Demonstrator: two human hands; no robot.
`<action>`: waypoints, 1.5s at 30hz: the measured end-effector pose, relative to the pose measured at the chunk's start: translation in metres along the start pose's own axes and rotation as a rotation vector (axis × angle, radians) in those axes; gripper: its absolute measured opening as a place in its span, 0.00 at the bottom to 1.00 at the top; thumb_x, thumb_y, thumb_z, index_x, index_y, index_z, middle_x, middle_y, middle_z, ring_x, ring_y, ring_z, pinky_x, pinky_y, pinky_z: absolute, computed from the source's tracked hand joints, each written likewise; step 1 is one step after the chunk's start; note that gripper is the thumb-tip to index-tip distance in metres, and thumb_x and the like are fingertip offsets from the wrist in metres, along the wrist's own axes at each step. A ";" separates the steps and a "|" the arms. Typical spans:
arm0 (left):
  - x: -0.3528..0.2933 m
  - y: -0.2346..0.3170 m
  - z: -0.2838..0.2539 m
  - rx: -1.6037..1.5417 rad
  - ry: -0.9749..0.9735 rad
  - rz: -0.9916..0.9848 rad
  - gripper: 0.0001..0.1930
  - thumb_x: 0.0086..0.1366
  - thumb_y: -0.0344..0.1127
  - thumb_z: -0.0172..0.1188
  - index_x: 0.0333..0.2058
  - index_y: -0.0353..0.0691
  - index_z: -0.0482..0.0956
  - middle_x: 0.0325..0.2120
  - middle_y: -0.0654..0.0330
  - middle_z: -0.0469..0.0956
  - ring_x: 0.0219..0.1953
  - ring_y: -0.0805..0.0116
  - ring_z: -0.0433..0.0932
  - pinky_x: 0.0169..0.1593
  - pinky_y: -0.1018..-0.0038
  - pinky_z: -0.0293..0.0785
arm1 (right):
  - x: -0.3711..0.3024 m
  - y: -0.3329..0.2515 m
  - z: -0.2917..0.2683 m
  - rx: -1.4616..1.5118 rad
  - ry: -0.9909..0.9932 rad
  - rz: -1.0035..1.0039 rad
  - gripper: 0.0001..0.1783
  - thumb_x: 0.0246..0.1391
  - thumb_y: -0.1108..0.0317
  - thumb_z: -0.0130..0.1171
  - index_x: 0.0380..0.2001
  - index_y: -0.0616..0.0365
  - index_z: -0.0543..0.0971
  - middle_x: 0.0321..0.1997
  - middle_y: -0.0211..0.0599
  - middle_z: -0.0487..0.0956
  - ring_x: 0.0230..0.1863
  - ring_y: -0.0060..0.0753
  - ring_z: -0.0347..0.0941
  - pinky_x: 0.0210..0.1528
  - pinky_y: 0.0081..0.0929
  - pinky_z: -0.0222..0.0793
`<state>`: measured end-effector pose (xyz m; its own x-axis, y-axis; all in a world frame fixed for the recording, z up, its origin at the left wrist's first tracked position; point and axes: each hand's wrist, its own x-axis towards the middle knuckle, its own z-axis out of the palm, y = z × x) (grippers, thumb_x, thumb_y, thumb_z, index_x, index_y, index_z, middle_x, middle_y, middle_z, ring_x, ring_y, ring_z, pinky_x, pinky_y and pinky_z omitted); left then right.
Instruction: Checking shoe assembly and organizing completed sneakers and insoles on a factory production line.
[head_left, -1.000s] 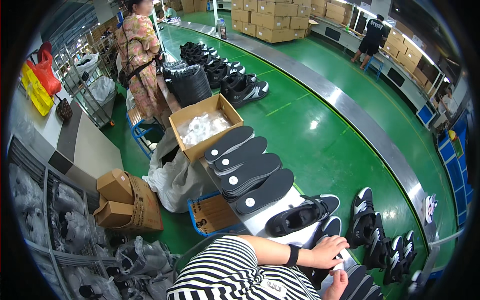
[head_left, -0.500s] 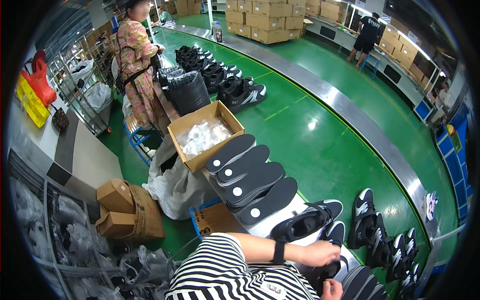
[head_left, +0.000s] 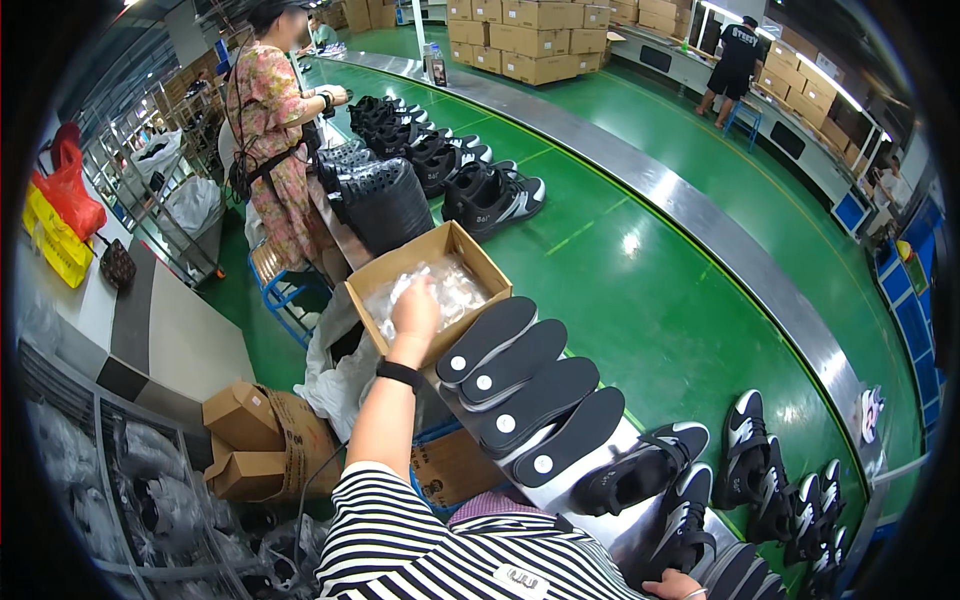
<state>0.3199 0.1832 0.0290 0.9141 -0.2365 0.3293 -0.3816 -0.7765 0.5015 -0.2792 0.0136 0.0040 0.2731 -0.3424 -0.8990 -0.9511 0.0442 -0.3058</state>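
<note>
My left hand (head_left: pixel 416 312), a black band on its wrist, reaches down into an open cardboard box (head_left: pixel 468 232) of small white pieces and clear plastic. Its fingers look bunched together; what they hold, if anything, is hidden. At the lower edge my right hand (head_left: pixel 674 584) grips the heel end of a black sneaker (head_left: pixel 672 530) with a grey-white toe. Another black sneaker (head_left: pixel 640 470) lies just beyond it. Between the box and the shoes are several stacks of black insoles (head_left: pixel 540 405), most with a round white sticker.
More insoles (head_left: pixel 735 572) lie beside my right hand. Sneakers (head_left: pixel 745 455) stand on the green conveyor (head_left: pixel 640 290), edged by a metal rail (head_left: pixel 690 210). A co-worker in a floral top (head_left: pixel 270 120) stands beyond the box, near a dark stack (head_left: pixel 385 205). Cartons (head_left: pixel 285 440) sit at left.
My left hand has moved from the sneaker, up and left, into the cardboard box. My right hand stays by the sneaker. The co-worker's forearms have risen forward.
</note>
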 end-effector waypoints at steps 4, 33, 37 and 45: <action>-0.003 -0.030 0.002 0.181 0.257 0.052 0.19 0.49 0.34 0.53 0.41 0.35 0.67 0.37 0.45 0.71 0.37 0.48 0.71 0.39 0.60 0.67 | -0.003 -0.008 0.000 0.046 0.008 0.088 0.22 0.45 0.69 0.54 0.45 0.66 0.66 0.41 0.45 0.73 0.41 0.41 0.67 0.42 0.30 0.63; -0.275 0.175 0.017 -0.499 -1.120 0.566 0.20 0.51 0.40 0.57 0.40 0.36 0.68 0.44 0.50 0.61 0.47 0.53 0.61 0.50 0.66 0.60 | -0.004 -0.041 0.010 -0.307 0.194 0.002 0.29 0.37 0.55 0.51 0.39 0.69 0.69 0.39 0.59 0.71 0.44 0.54 0.67 0.48 0.34 0.61; -0.289 0.179 0.016 -0.513 -1.227 0.475 0.22 0.49 0.38 0.57 0.43 0.38 0.66 0.42 0.51 0.61 0.47 0.53 0.61 0.49 0.67 0.61 | -0.008 -0.045 0.011 -0.349 0.203 -0.040 0.28 0.38 0.56 0.51 0.39 0.69 0.69 0.39 0.59 0.71 0.44 0.54 0.67 0.48 0.34 0.61; -0.308 0.207 0.041 -0.478 -0.792 0.900 0.26 0.41 0.33 0.61 0.40 0.40 0.62 0.45 0.52 0.59 0.50 0.54 0.58 0.46 0.65 0.62 | -0.019 -0.034 0.014 -0.332 0.203 -0.016 0.27 0.39 0.57 0.49 0.38 0.72 0.68 0.38 0.62 0.71 0.44 0.55 0.67 0.48 0.37 0.61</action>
<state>-0.0350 0.0717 -0.0010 0.0801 -0.9723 0.2197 -0.7628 0.0821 0.6415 -0.2504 0.0313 0.0270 0.2860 -0.5210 -0.8042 -0.9509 -0.2577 -0.1713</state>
